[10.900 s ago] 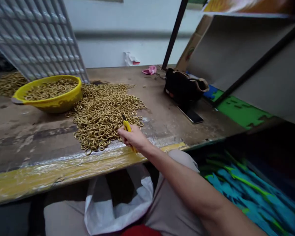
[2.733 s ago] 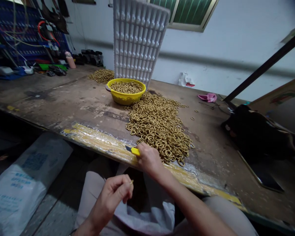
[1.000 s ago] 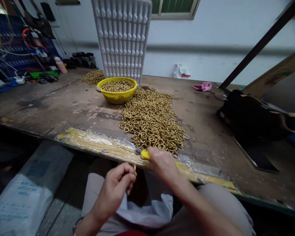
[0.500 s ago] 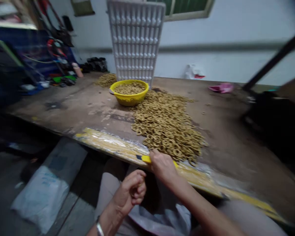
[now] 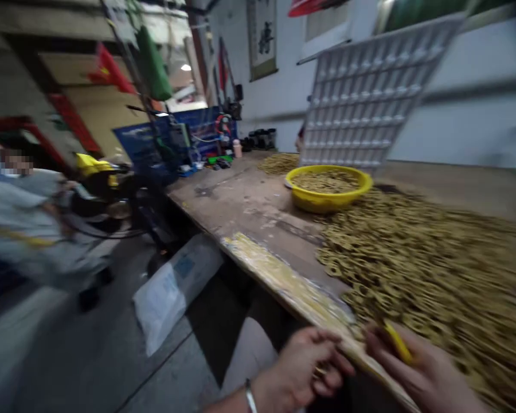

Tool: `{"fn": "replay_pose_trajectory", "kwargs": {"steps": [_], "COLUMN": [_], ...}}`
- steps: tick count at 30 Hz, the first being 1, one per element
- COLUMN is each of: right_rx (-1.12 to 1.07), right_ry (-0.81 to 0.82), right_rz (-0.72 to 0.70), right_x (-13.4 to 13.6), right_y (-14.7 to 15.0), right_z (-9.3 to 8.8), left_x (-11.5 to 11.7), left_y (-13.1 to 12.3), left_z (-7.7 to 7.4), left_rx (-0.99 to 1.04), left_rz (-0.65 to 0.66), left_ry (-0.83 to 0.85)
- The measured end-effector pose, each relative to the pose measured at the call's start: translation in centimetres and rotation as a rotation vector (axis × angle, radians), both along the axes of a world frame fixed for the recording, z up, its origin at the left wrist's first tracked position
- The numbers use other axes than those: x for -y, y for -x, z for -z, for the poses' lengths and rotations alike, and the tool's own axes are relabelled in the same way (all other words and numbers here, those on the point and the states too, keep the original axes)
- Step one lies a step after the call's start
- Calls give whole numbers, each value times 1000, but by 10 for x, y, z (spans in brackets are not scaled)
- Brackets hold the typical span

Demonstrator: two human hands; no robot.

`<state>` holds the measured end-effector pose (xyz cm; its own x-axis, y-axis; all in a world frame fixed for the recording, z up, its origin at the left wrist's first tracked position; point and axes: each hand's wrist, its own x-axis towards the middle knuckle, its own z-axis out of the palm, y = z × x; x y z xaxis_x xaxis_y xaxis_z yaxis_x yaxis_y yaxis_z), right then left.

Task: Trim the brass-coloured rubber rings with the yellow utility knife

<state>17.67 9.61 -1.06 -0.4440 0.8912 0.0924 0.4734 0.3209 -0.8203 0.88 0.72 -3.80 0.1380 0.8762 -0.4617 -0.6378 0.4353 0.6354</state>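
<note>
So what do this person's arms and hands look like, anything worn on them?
Both are bare, with no gloves and no sleeves in view. Just behind the left grip, a shiny silver band circles the wrist. The right grip shows nothing worn; blur hides finer detail.

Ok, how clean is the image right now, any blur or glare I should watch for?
Head view: blur streaks the ring pile and softens the right hand with its yellow knife; the yellow bowl reads more clearly. Head view, near side: whitish sheen on the taped edge, dark shadow beneath the table.
</note>
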Motion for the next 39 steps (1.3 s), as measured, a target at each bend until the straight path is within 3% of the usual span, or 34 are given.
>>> {"fn": "replay_pose_trajectory", "kwargs": {"steps": [1, 2, 4, 7, 12, 16, 22, 24, 30, 34, 39], "right_rx": [-43, -111, -217, -373, -489, -435, 13, 207, 574, 686, 759], "right_ry": [134, 217, 387, 585, 627, 539, -66, -183, -244, -237, -203], "right_rz": [-58, -25, 5, 51, 30, -17, -22, -27, -95, -70, 197], "right_x": [11, 21, 35, 46, 52, 52, 55, 57, 60, 59, 41], "right_y": [0, 2, 3, -2, -18, -22, -30, -31, -22, -18, -39], "right_z": [-16, -29, -43, -44, -32, -27, -22, -19, -15, -17, -21], "left_x": [3, 5, 7, 7, 10, 8, 6, 5, 1, 10, 32], "left_y": [-1, -1, -2, -7, -22, -26, -25, -24, -16, -14, -14], "left_z": [-11, -19, -30, -36, -40, -41, -40, -39, -31, -42, -64], "left_rx": [18, 32, 74, 140, 133, 50, -311, -451, -651, -735, -719], "left_rz": [1, 22, 91, 179, 241, 252, 205, 205, 206, 262, 370], "left_ry": [-31, -82, -148, -169, -150, -126, -195, -239, -341, -385, -548]}}
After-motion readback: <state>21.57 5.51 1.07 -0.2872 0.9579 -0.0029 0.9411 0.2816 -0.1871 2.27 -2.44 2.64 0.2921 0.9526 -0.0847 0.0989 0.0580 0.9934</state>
